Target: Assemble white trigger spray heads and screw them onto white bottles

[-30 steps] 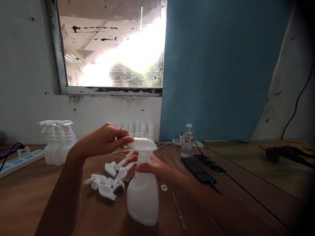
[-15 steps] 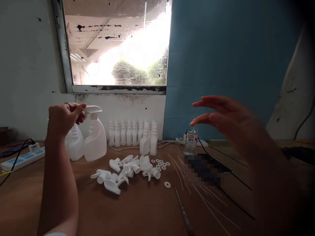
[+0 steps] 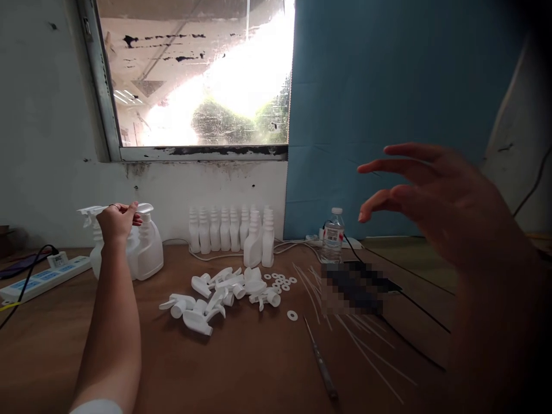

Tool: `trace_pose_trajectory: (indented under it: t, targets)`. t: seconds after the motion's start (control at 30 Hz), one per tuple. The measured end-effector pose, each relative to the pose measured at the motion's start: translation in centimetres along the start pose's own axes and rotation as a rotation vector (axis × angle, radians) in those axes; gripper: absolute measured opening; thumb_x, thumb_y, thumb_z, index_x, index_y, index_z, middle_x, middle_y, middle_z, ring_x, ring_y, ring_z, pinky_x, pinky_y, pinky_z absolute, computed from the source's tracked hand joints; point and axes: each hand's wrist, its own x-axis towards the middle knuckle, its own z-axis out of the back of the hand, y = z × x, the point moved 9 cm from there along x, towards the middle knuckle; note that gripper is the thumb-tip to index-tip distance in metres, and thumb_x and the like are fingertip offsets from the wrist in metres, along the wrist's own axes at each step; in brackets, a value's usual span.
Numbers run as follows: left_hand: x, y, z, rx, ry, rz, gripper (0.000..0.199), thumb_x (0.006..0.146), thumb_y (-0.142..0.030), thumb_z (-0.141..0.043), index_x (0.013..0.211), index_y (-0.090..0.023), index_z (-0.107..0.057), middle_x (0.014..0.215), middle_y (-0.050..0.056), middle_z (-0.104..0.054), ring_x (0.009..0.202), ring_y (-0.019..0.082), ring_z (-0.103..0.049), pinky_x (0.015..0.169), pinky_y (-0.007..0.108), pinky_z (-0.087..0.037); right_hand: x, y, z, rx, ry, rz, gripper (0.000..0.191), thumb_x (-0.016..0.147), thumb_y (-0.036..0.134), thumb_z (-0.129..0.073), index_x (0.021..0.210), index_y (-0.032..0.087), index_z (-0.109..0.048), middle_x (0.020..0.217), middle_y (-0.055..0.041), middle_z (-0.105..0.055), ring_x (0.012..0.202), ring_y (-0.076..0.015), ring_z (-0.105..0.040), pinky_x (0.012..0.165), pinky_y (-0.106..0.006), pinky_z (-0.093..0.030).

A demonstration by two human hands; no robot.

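Note:
On the left, my left hand [image 3: 119, 221] is closed on the trigger head of a white spray bottle [image 3: 149, 250]. That bottle stands upright beside other assembled spray bottles [image 3: 96, 244], which my wrist and forearm partly cover. My right hand [image 3: 435, 198] is raised in the air at the right with its fingers apart and nothing in them. Between the two arms lies a loose pile of white trigger sprayer heads [image 3: 228, 287]. Right of the pile are several small white ring washers [image 3: 282, 282], with one washer [image 3: 292, 315] lying apart nearer to me.
White bottles without heads [image 3: 224, 230] line the wall. A clear water bottle [image 3: 332, 244] stands right of them. Thin white tubes [image 3: 366, 351], a pointed tool [image 3: 319, 359] and a dark, partly blurred-out device [image 3: 379, 279] lie at right. A power strip [image 3: 47, 280] lies far left.
My left hand has moved left and down with the spray bottle, bringing it against the other assembled bottles. My right hand has shifted right and slightly up, still open. The view has moved slightly.

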Motion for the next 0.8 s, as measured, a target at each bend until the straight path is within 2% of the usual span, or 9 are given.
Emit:
trace_pose_trajectory:
  t: [0.3, 0.43, 0.67, 0.8]
  targets:
    - [-0.4, 1.1, 2.3, 0.034, -0.165, 0.08, 0.017, 0.077, -0.022, -0.065, 0.07, -0.009, -0.057, 0.05, -0.004, -0.054, 0.046, 0.012, -0.057, 0.05, 0.026, -0.053, 0.0, 0.1, -0.3, -0.034, 0.023, 0.006, 0.035, 0.086, 0.028, -0.065, 0.12, 0.031, -0.058, 0.113, -0.0072, -0.061, 0.06, -0.0158, -0.066, 0.059, -0.042, -0.059]
    - [-0.4, 1.1, 2.5, 0.051, -0.206, 0.062, 0.017, 0.078, -0.023, -0.064, 0.07, -0.01, -0.056, 0.051, -0.005, -0.053, 0.046, 0.011, -0.057, 0.049, 0.024, -0.052, 0.0, 0.1, -0.4, -0.047, 0.024, 0.002, 0.035, 0.087, 0.026, -0.064, 0.121, 0.031, -0.058, 0.113, -0.0066, -0.061, 0.06, -0.0158, -0.066, 0.057, -0.041, -0.06]
    - [-0.5, 0.8, 1.5, 0.136, -0.198, 0.012, 0.023, 0.082, -0.031, -0.059, 0.073, -0.011, -0.055, 0.053, -0.004, -0.052, 0.049, 0.011, -0.058, 0.051, 0.023, -0.051, 0.0, 0.0, -0.7, -0.053, 0.036, -0.004, 0.036, 0.086, 0.027, -0.065, 0.121, 0.03, -0.057, 0.112, -0.0061, -0.061, 0.059, -0.014, -0.066, 0.055, -0.037, -0.061]
    - [-0.4, 0.0, 0.7, 0.253, -0.095, -0.044, 0.029, 0.086, -0.038, -0.051, 0.082, -0.009, -0.053, 0.057, -0.001, -0.053, 0.054, 0.014, -0.06, 0.052, 0.026, -0.052, 0.0, -0.4, -0.8, -0.067, 0.054, -0.04, 0.036, 0.087, 0.027, -0.065, 0.122, 0.029, -0.055, 0.112, -0.0059, -0.062, 0.059, -0.0127, -0.066, 0.056, -0.033, -0.061]
